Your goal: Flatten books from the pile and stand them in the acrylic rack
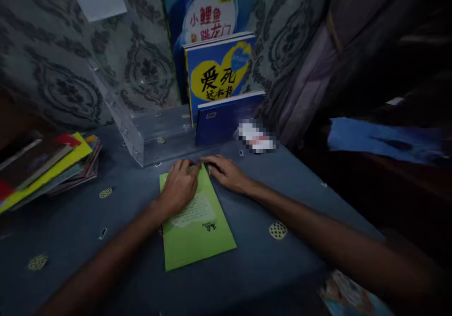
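Dim blue desk (88, 222) | green book (197, 231) flat in middle | left hand (180, 186) on top, grip loose | right hand (226, 172) at top edge, grip loose | book stack (45, 165) far left

A table covered in a blue-grey cloth (300, 198), dotted with small pale round motifs (278, 230), carries everything here. A green booklet (199, 240) lies flat near the middle, slightly askew. At the far left edge sits a loose stack of books (45, 167), fanned unevenly, with a yellow cover near the top. Toward the back wall stands a clear plastic book stand (151, 137), its base on the cloth. Just right of it lies a small blurred white-and-red item (257, 138).
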Tool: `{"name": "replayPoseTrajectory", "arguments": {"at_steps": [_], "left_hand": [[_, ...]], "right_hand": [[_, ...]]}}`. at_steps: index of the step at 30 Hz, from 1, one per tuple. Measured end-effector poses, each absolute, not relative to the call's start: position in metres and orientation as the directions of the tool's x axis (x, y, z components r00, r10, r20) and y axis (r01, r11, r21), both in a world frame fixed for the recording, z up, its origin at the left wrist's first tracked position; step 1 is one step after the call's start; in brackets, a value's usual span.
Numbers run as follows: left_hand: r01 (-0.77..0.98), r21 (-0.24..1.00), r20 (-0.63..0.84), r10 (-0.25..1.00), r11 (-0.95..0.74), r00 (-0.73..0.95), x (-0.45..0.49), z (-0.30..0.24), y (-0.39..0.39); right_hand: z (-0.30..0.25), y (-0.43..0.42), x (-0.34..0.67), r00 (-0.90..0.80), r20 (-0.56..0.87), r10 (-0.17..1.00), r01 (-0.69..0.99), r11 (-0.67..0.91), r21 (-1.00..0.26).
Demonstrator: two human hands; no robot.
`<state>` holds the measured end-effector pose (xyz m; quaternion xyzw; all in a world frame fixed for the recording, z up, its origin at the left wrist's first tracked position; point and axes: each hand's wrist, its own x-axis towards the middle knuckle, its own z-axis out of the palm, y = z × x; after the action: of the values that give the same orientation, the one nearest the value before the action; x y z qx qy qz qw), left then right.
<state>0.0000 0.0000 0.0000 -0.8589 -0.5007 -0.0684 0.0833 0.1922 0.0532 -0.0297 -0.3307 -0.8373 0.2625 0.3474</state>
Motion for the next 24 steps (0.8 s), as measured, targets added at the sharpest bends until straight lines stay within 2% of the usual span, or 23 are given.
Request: {"name": "replayPoseTrajectory", "arguments": {"at_steps": [4, 12, 15, 18, 24], "left_hand": [[0.914, -0.127, 0.151, 0.903, -0.385, 0.402, 0.015, 0.011, -0.009], [0.971, -0.148, -0.004, 0.982, -0.19, 0.191, 0.06, 0.045, -0.021], [0.978, -0.16, -0.021, 0.991, -0.133, 0.131, 0.071, 0.047, -0.025], [0.974, -0.182, -0.027, 0.991, -0.137, 0.135, 0.074, 0.048, -0.03], [0.945, -0.202, -0.103, 0.965, -0.259, 0.242, 0.063, 0.057, -0.041]], "right_hand": [[-0.029, 0.053, 0.192, -0.546, 0.396, 0.738, 0.386, 0.641, -0.663], [-0.029, 0.052, 0.193, -0.529, 0.38, 0.759, 0.365, 0.608, -0.706], [-0.03, 0.052, 0.192, -0.525, 0.377, 0.763, 0.356, 0.599, -0.717], [-0.028, 0.051, 0.192, -0.524, 0.378, 0.763, 0.356, 0.599, -0.717], [-0.023, 0.05, 0.193, -0.517, 0.379, 0.768, 0.354, 0.595, -0.722]]}}
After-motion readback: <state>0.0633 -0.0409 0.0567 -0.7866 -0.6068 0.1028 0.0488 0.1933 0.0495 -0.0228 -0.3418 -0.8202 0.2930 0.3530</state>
